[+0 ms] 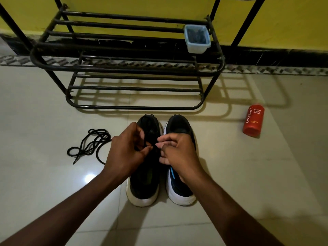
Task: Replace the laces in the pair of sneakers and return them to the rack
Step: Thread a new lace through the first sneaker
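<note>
On my feed the left sneaker [145, 181] and right sneaker [177, 124] stand side by side on the tiled floor [230, 174], toes toward the rack [124, 68], heels toward me. Both hands are over the left sneaker's eyelet area. The left hand [127, 150] has its fingers curled and pinches a black lace [157, 147] above the tongue. The right hand [177, 151] reaches across the right sneaker and pinches the same lace between thumb and forefinger, fingertips nearly meeting the left's. Black on black, so I can't tell which eyelets are threaded. A loose lace [90, 144] lies coiled on the floor just left of the left hand. On the rack's upper shelf, right end, sits a clear tub [197, 39] with dark contents. A red bottle [253, 119] stands well right of the sneakers. Yellow wall [142, 4] behind.
</note>
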A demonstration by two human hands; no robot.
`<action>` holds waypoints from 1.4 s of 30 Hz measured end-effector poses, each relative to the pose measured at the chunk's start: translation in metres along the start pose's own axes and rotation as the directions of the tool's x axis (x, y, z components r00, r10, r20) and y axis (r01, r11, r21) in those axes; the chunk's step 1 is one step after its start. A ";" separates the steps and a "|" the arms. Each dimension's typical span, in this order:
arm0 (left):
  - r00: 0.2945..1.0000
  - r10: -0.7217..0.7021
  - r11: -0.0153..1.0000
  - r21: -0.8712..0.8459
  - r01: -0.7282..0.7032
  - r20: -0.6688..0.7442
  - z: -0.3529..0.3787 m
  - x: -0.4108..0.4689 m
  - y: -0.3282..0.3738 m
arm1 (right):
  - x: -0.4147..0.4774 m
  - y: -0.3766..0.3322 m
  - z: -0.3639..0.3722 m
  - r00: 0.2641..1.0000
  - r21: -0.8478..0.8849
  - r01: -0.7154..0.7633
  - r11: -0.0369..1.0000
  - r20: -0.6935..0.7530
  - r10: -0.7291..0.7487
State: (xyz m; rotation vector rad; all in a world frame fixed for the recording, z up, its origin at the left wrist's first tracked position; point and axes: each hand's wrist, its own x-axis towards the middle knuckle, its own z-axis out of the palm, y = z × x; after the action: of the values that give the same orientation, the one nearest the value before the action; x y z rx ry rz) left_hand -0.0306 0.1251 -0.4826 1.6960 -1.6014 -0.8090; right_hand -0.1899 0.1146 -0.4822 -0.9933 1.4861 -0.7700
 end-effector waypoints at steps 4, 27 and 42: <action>1.000 -0.005 1.000 -0.014 0.005 -0.024 0.000 -0.003 0.003 | 0.000 -0.008 -0.003 0.993 -0.170 0.114 0.979 0.008 -0.115; 0.991 -0.052 0.999 -0.005 0.052 -0.120 0.000 -0.015 -0.013 | -0.044 -0.066 -0.006 0.923 -0.905 0.385 0.181 0.375 -0.092; 0.992 -0.099 0.995 0.009 0.100 -0.079 -0.003 -0.016 -0.010 | -0.029 -0.050 -0.022 0.924 0.105 0.357 0.928 0.103 -0.367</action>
State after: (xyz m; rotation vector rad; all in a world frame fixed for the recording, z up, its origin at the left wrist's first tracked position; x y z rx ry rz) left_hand -0.0230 0.1414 -0.4893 1.8062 -1.4825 -0.7720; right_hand -0.2027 0.1183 -0.4216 -1.2469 1.1678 -1.0089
